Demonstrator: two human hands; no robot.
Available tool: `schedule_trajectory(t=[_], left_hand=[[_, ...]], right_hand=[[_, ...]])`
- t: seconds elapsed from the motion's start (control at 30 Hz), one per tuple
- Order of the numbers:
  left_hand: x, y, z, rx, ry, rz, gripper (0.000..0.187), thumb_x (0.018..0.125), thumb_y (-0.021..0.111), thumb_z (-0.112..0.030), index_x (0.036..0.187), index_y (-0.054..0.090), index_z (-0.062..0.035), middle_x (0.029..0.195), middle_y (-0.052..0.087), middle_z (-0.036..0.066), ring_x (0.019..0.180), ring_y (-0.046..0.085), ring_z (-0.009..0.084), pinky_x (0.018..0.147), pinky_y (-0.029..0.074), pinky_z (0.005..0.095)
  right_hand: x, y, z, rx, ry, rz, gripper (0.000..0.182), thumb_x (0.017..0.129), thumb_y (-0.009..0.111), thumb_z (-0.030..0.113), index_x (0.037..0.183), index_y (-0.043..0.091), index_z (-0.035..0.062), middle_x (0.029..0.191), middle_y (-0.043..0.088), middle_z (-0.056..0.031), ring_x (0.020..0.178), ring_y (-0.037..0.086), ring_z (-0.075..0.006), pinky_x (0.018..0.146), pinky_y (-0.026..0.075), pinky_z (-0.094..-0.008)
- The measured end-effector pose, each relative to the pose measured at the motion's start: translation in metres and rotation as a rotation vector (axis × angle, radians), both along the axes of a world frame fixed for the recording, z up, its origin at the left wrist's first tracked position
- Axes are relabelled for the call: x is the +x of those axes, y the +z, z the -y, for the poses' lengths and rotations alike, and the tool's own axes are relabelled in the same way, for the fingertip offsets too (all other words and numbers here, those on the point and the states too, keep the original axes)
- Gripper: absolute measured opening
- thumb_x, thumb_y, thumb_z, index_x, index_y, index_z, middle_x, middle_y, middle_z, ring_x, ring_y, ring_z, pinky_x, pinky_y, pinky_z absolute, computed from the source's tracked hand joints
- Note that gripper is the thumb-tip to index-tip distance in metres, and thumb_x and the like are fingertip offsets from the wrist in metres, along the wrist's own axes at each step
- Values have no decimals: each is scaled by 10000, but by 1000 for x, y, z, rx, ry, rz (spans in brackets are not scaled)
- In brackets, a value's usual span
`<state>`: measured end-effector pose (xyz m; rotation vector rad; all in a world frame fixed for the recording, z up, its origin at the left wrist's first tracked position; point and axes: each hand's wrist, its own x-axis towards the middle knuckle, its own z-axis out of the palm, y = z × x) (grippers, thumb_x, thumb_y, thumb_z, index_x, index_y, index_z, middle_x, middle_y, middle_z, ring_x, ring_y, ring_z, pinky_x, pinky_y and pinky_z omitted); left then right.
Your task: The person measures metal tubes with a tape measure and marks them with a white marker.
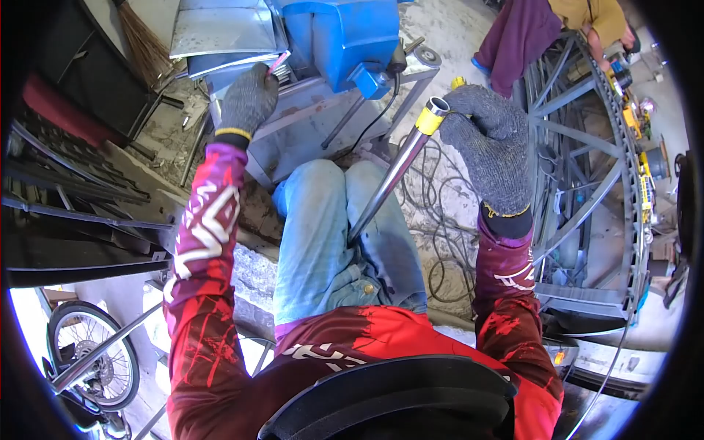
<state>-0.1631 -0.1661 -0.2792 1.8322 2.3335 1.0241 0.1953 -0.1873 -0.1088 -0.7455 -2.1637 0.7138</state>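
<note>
A shiny metal tube [391, 176] slants up from between my thighs, a yellow band [429, 120] around its open upper end. My right hand [495, 143], in a grey knit glove, is curled right beside that end. A small yellow object [458, 82] pokes out above its fingers; most of it is hidden, and I cannot tell its kind. My left hand [250, 104], gloved alike, is closed on a slim pink-and-white stick [279, 62], by the stacked metal sheets [227, 42].
A blue machine housing [341, 40] stands ahead on a metal frame. Cables [444, 227] lie coiled on the floor. To the right is a long steel truss [579, 161], with another person [513, 44] beyond. A broom [143, 44] and a motorcycle wheel [94, 353] are at left.
</note>
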Motion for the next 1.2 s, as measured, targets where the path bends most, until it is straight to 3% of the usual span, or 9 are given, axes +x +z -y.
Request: schedule_trajectory(t=[0.17,0.33,0.43,0.6,0.8,0.83,0.9,1.03,1.2], left_hand=[[-25,-8,-39,-165,-18,-107,307,940,575,-239,1158,663,-42,1099,676,270,1035,643,448,895,501,520],[-22,-36,-45,69,-88,-245,252,822,714,-245,1069,764,-243,1109,634,159,1028,607,392,883,519,488],[-10,-31,-41,-16,-21,-370,262,815,730,-270,1075,763,-261,1153,630,134,1050,608,367,881,509,492],[-6,-38,-45,138,-23,-419,252,827,728,-298,1059,758,-203,1045,689,123,992,629,331,871,498,491],[-12,-21,-41,209,-109,-294,243,877,704,-284,1055,732,-121,861,713,165,816,680,369,741,541,454],[-12,-17,-40,200,-110,-294,243,877,704,-284,1055,732,-121,861,713,165,816,680,369,741,541,454],[-15,-8,-38,77,-36,26,299,897,718,-330,1075,724,-90,940,736,177,904,701,361,808,546,436],[-36,-12,-42,101,-78,179,323,876,713,-346,1091,724,-104,954,730,178,871,702,362,792,549,424],[-42,-7,-26,258,-53,505,325,877,753,-319,1074,727,-62,909,753,107,830,710,188,775,543,346]], right_hand=[[0,1,-1,33,-16,-10,166,841,669,15,997,726,2,851,688,-64,736,612,-108,652,489,-265],[10,-6,-6,18,-30,-8,115,818,716,-8,930,689,-11,830,654,-48,733,567,-94,651,446,-247],[15,-10,-5,-23,-29,-91,123,822,727,-10,939,688,-16,867,661,-57,781,588,-101,686,458,-247],[19,-17,-7,-93,-53,-135,125,837,717,-20,957,682,-20,912,668,-62,813,603,-111,714,468,-248],[21,-15,-6,-35,-60,3,190,871,656,-48,1059,665,-18,984,654,-93,727,618,-120,647,495,-255],[19,-16,-6,-7,-57,-14,185,872,656,-37,1056,665,-17,975,650,-87,728,614,-115,645,488,-252],[17,-15,-4,16,-52,-32,180,873,657,-27,1053,665,-17,967,647,-81,730,609,-111,642,481,-249],[21,-8,0,70,-47,93,232,841,694,1,1072,671,-9,1005,660,-85,772,616,-115,671,493,-255],[24,-11,6,70,-70,93,270,815,714,3,1083,677,0,1074,678,-99,905,640,-162,813,521,-302]])
